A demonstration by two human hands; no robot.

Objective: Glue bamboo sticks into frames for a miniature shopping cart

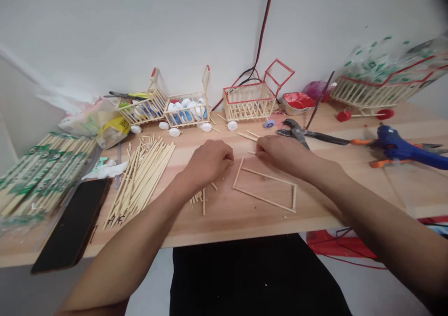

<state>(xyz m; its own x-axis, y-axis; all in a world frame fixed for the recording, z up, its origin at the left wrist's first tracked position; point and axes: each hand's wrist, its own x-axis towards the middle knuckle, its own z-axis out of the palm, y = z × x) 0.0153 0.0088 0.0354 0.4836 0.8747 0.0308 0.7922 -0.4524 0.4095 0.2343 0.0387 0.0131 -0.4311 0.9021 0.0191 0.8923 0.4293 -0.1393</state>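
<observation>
My left hand [210, 164] is closed, fingers curled down above short cut wooden sticks [204, 201]; whatever it may hold is hidden. Closed in a pinch, my right hand [280, 151] is low over the table. Thin stick pieces [247, 136] lie by its fingertips, and I cannot make out what is in its grasp. Between and below the hands a four-sided frame of thin sticks [265, 200] lies flat, its upper left corner apart.
Long sticks [143, 180], a phone [72, 227] and wrapped chopsticks [45, 171] lie left. Small stick-built carts [250, 103] line the wall. Pliers [297, 131], a blue glue gun [399, 145] and a dish of red paint [298, 102] are to the right.
</observation>
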